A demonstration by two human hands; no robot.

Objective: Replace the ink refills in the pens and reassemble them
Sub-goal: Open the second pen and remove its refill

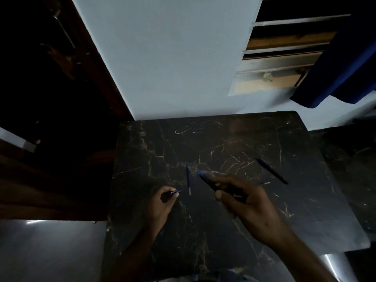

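On the dark marble table my right hand grips a dark pen barrel whose blue end points up and to the left. My left hand pinches a short blue pen piece between thumb and fingers. A thin blue ink refill with a pale tip lies on the table between the two hands, touched by neither. A second, whole dark pen lies slanted at the right of the table, beyond my right hand. The scene is dim.
A small pale part lies on the table near the second pen. A pale wall rises behind the table, dark wooden furniture stands to the left, and a dark blue cloth hangs at the upper right.
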